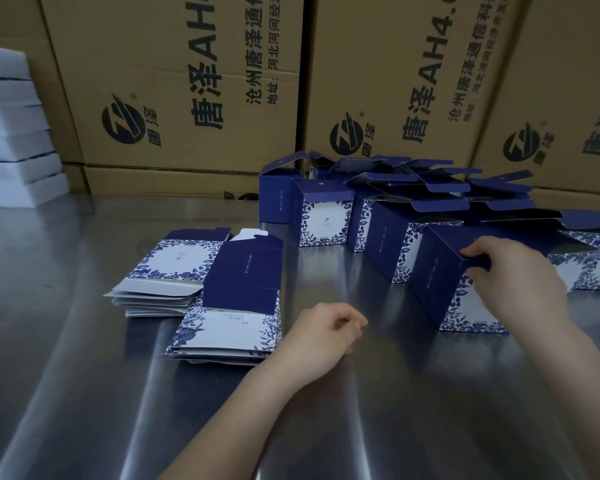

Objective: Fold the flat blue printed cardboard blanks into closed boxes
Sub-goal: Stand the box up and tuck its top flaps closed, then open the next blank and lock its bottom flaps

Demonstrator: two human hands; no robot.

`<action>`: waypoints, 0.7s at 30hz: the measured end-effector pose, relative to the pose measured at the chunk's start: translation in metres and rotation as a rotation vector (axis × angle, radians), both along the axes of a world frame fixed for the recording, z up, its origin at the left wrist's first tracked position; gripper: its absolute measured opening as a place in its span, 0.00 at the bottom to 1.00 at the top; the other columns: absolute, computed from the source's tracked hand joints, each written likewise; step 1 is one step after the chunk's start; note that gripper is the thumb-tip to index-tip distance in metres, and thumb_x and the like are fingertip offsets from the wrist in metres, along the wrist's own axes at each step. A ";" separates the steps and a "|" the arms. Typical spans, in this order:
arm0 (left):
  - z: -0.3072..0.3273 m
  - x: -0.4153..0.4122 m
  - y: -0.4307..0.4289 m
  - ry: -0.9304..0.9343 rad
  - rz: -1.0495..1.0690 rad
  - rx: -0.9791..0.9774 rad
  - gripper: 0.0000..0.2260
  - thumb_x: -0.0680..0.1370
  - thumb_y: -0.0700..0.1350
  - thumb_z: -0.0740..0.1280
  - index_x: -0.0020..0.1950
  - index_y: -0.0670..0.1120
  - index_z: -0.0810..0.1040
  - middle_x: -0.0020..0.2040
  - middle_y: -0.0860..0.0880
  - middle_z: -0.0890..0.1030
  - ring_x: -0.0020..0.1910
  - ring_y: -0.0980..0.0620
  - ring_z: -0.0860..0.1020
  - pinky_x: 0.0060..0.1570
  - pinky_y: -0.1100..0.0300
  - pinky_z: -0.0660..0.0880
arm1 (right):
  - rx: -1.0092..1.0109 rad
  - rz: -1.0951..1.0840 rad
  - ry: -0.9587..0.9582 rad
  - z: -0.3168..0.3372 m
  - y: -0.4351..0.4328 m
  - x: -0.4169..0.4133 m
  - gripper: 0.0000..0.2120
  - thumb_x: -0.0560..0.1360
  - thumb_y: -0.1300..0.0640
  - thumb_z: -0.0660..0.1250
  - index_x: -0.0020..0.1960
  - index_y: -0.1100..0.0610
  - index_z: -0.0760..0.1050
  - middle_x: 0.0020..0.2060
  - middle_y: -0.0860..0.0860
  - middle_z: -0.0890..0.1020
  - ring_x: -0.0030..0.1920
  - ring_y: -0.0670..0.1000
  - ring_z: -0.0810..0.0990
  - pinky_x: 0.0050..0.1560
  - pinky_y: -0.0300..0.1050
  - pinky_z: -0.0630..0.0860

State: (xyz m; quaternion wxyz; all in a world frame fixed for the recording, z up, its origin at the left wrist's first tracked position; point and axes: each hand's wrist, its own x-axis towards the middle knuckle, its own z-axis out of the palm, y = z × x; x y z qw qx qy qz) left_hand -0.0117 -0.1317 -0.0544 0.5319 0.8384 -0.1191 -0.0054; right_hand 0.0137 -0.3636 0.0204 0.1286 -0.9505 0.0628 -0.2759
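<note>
Head: right grip (513, 277) pinches box (437, 280) (top edge).

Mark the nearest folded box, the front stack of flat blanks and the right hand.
nearest folded box (437, 275): head view, dark blue side panel.
front stack of flat blanks (227, 329): head view, white panel of the top blank.
right hand (515, 277): head view, back of the hand.

Single head-worn wide-angle view, looking forward and down

The camera sits over the near side of the steel tabletop (84, 375), close enough that both forearms enter from the bottom edge. The left hand (326, 332) lies near centre, the right hand (513, 275) on a blue box (437, 271) at mid-right, and brown cartons (187, 81) fill the top.
</note>
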 end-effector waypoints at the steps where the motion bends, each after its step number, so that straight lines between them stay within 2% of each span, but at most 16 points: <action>1: 0.001 -0.001 0.001 -0.028 0.006 -0.001 0.08 0.81 0.42 0.64 0.50 0.52 0.82 0.47 0.50 0.85 0.41 0.53 0.82 0.51 0.60 0.79 | -0.013 0.003 0.015 0.000 0.000 0.000 0.13 0.75 0.64 0.67 0.58 0.53 0.78 0.55 0.56 0.80 0.53 0.63 0.76 0.45 0.56 0.76; 3: 0.008 -0.003 0.000 -0.121 0.033 -0.022 0.09 0.81 0.40 0.63 0.51 0.51 0.83 0.46 0.52 0.85 0.41 0.57 0.80 0.53 0.60 0.78 | -0.010 0.017 0.060 0.000 0.002 0.001 0.15 0.75 0.64 0.66 0.59 0.54 0.77 0.56 0.57 0.78 0.54 0.62 0.76 0.48 0.57 0.76; 5: 0.022 -0.009 -0.001 -0.226 0.081 -0.165 0.13 0.81 0.37 0.63 0.49 0.54 0.82 0.46 0.53 0.85 0.42 0.57 0.82 0.51 0.61 0.78 | -0.028 0.014 0.076 0.003 0.005 0.001 0.16 0.73 0.65 0.66 0.60 0.54 0.77 0.58 0.56 0.78 0.57 0.62 0.75 0.59 0.60 0.71; 7: 0.036 -0.013 0.003 -0.359 0.162 -0.319 0.15 0.80 0.36 0.62 0.47 0.55 0.82 0.44 0.56 0.85 0.43 0.59 0.82 0.48 0.66 0.77 | -0.074 0.011 -0.006 0.005 0.012 -0.002 0.18 0.70 0.66 0.66 0.59 0.54 0.78 0.57 0.55 0.79 0.61 0.62 0.73 0.68 0.65 0.59; 9: 0.044 -0.013 0.013 -0.483 0.309 -0.337 0.14 0.78 0.36 0.63 0.47 0.53 0.83 0.41 0.60 0.84 0.41 0.61 0.81 0.43 0.68 0.74 | -0.073 0.073 -0.147 0.007 0.027 -0.007 0.20 0.68 0.67 0.65 0.58 0.56 0.79 0.56 0.55 0.80 0.61 0.61 0.73 0.71 0.66 0.53; 10: 0.046 -0.011 0.020 -0.503 0.400 -0.300 0.13 0.77 0.36 0.63 0.48 0.51 0.83 0.41 0.61 0.83 0.41 0.61 0.79 0.43 0.67 0.73 | -0.063 0.124 -0.212 0.007 0.037 -0.009 0.19 0.68 0.67 0.64 0.57 0.56 0.79 0.56 0.55 0.80 0.61 0.60 0.74 0.71 0.65 0.53; 12: 0.045 -0.004 0.036 -0.460 0.563 -0.122 0.11 0.76 0.37 0.65 0.53 0.51 0.82 0.50 0.59 0.82 0.53 0.56 0.78 0.53 0.60 0.72 | -0.039 0.265 -0.329 0.003 0.059 -0.011 0.17 0.69 0.66 0.62 0.55 0.58 0.80 0.55 0.56 0.81 0.59 0.60 0.76 0.71 0.63 0.56; 14: 0.039 0.006 0.051 -0.337 0.623 0.122 0.15 0.76 0.42 0.67 0.62 0.50 0.79 0.64 0.52 0.78 0.65 0.49 0.73 0.65 0.52 0.69 | 0.055 0.443 -0.388 -0.004 0.080 -0.009 0.15 0.69 0.65 0.61 0.52 0.59 0.81 0.51 0.55 0.83 0.54 0.59 0.79 0.65 0.62 0.68; 15: 0.035 0.009 0.058 -0.259 0.627 0.241 0.19 0.75 0.45 0.68 0.67 0.51 0.76 0.69 0.50 0.74 0.70 0.47 0.69 0.68 0.47 0.66 | 0.136 0.512 -0.357 -0.010 0.090 -0.008 0.14 0.70 0.65 0.61 0.51 0.58 0.81 0.49 0.53 0.83 0.51 0.57 0.80 0.59 0.58 0.73; 17: 0.029 0.013 0.066 -0.101 0.626 0.457 0.28 0.74 0.54 0.69 0.73 0.54 0.68 0.77 0.48 0.64 0.76 0.44 0.60 0.73 0.41 0.58 | 0.282 0.571 -0.232 -0.024 0.108 -0.003 0.12 0.72 0.65 0.63 0.49 0.54 0.82 0.45 0.49 0.84 0.46 0.52 0.81 0.52 0.51 0.77; 19: 0.022 0.015 0.068 0.043 0.595 0.604 0.34 0.73 0.61 0.68 0.76 0.55 0.61 0.79 0.47 0.57 0.79 0.42 0.52 0.73 0.38 0.52 | 0.381 0.573 -0.122 -0.041 0.119 0.004 0.11 0.73 0.63 0.64 0.45 0.51 0.82 0.39 0.45 0.84 0.39 0.48 0.80 0.46 0.46 0.77; 21: 0.016 0.015 0.068 0.123 0.550 0.715 0.34 0.73 0.64 0.67 0.76 0.55 0.61 0.79 0.46 0.57 0.79 0.41 0.50 0.74 0.39 0.51 | 0.465 0.569 -0.018 -0.056 0.125 0.009 0.12 0.73 0.63 0.64 0.41 0.48 0.81 0.34 0.45 0.83 0.36 0.46 0.80 0.43 0.44 0.77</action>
